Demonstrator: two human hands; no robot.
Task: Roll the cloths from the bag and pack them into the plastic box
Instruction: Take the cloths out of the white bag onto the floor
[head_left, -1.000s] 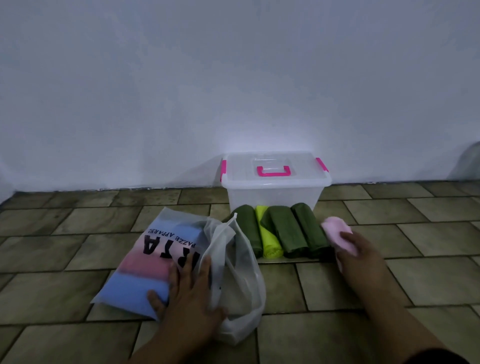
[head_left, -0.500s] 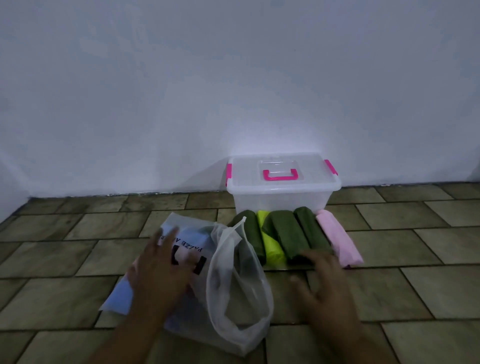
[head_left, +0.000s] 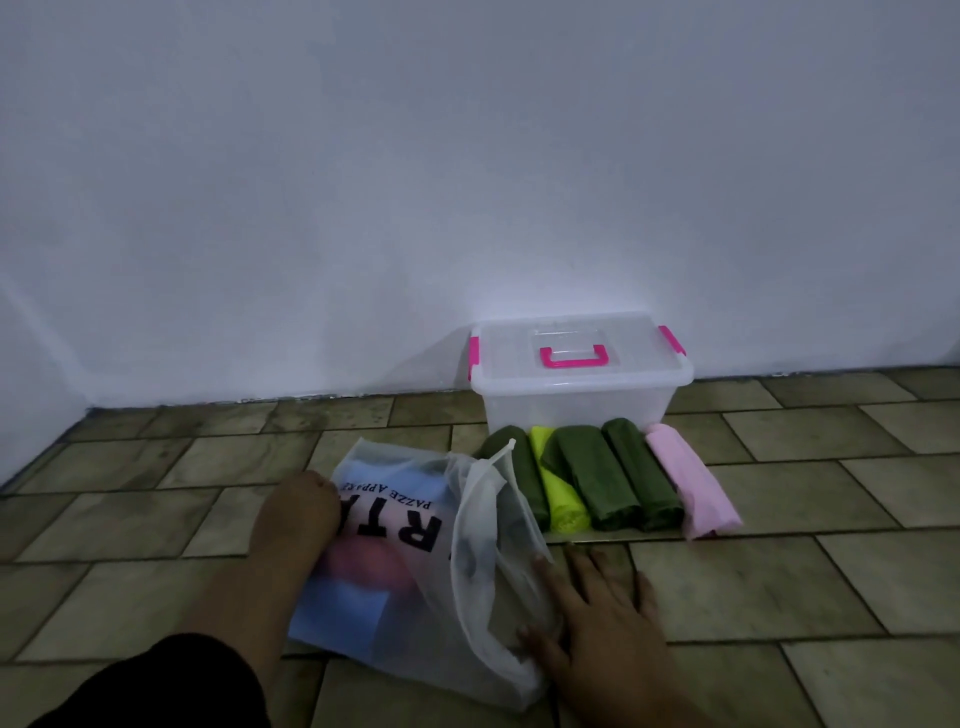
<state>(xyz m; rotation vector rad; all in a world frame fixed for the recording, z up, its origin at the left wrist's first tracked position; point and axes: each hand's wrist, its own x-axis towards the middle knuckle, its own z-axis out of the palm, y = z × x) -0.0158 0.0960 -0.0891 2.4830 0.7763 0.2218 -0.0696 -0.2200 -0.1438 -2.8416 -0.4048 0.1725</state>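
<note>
Bag (head_left: 483, 519), cloth (head_left: 358, 571) inside: left hand (head_left: 296, 514) at bag's left edge, fingers hidden, grip not determinable; right hand (head_left: 602, 618) laid flat, released, at bag's right edge. Set beyond bag: rolled cloths (head_left: 597, 478), lidded plastic box (head_left: 576, 405). Mouth best held wide while one cloth is drawn out

Left hand (head_left: 297, 512) and right hand (head_left: 608, 636) at bag (head_left: 480, 597)

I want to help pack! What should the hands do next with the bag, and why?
Probably pull the folded cloth out of the white bag. It lies inside, unrolled, while five rolled cloths wait before the closed plastic box. The left hand is at the bag's left edge, the right hand flat beside its lower right corner.
</note>
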